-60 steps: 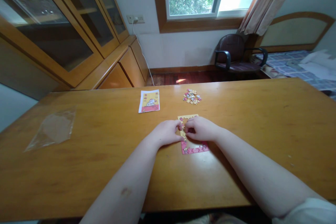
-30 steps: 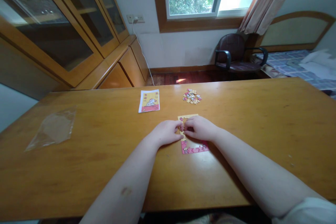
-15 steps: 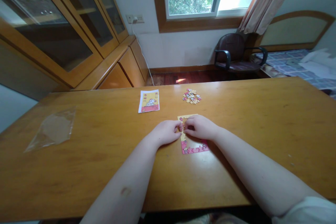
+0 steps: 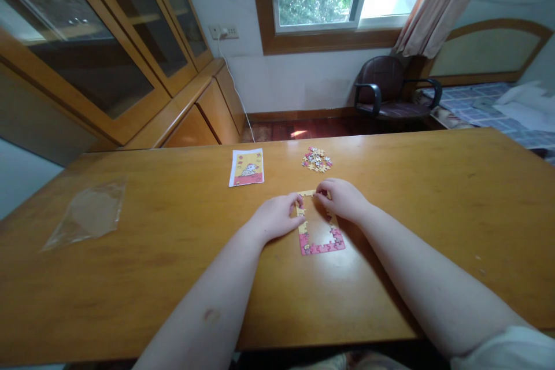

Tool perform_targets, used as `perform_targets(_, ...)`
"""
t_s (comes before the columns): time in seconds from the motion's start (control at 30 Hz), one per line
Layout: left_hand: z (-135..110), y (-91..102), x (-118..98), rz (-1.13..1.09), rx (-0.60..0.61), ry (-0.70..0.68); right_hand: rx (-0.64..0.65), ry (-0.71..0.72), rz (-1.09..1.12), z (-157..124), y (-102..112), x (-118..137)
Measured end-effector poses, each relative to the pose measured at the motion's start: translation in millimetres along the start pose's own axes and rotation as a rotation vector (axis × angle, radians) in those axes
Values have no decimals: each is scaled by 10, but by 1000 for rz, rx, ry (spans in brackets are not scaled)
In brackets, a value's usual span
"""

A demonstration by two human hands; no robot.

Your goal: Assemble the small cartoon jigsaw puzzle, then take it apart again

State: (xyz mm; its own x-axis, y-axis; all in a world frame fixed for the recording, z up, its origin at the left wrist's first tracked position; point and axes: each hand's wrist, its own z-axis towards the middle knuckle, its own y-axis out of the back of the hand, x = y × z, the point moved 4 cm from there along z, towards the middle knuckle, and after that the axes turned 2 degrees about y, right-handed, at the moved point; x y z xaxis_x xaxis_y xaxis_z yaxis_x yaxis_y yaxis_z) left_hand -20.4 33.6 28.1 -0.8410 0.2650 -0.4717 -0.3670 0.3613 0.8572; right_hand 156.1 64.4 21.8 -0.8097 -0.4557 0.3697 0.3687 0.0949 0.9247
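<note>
On desk (image 4: 130,277): hollow puzzle border (image 4: 323,248), far edge yellow, near pink.

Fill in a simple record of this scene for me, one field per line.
Border: puzzle pieces, yellow above, pink below; table visible inside
Left hand: at border's left side, thumb and fingers apart
Right hand: near border's top right; grip contents unclear
Pile: loose pieces, beyond border
Card: yellow and pink picture, left of pile
Bag: clear, far left
</note>
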Motion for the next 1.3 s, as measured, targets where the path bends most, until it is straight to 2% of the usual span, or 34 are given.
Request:
perform_targets(0.13,-8,-12,-13,25,36,7,-14,-146,-10,21,12,-153)
perform_targets(0.27,0,-20,5,28,26,0,-57,-218,25,35,16,-242)
perform_targets(0.6,6,-4,41,24,-18,45,-36,-267,45,43,-23,-355)
perform_targets(0.9,28,-12,82,77,-52,63,-10,-244,56,44,10,-310)
perform_targets(1.3,37,-9,95,64,-34,99,15,-270,57,36,-22,-309)
